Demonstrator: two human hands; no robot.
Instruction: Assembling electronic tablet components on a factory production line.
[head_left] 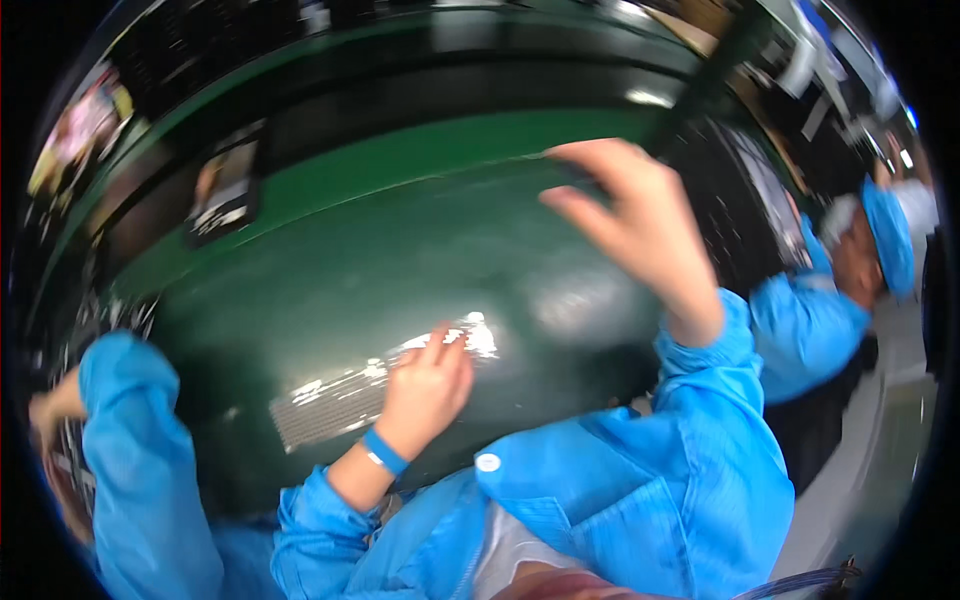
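Observation:
A long strip of clear, shiny plastic [335, 407] with fine grey rows lies slantwise on the green tabletop [440, 245]. Against its right part rests my left hand [428, 385], a blue band on the wrist, its fingers stretched over the plastic. Up and to the right, away from the strip, my right hand [640, 215] is raised above the table. Its thumb and forefinger stand apart, and I see nothing between them; the other fingers are mostly hidden.
A dark-framed flat panel [225, 185] stands at the far left. Black trays or bins [735, 205] are at the right edge. A co-worker's blue sleeve [140, 440] reaches in on the left, and a person in a blue cap [885, 235] is at the right.

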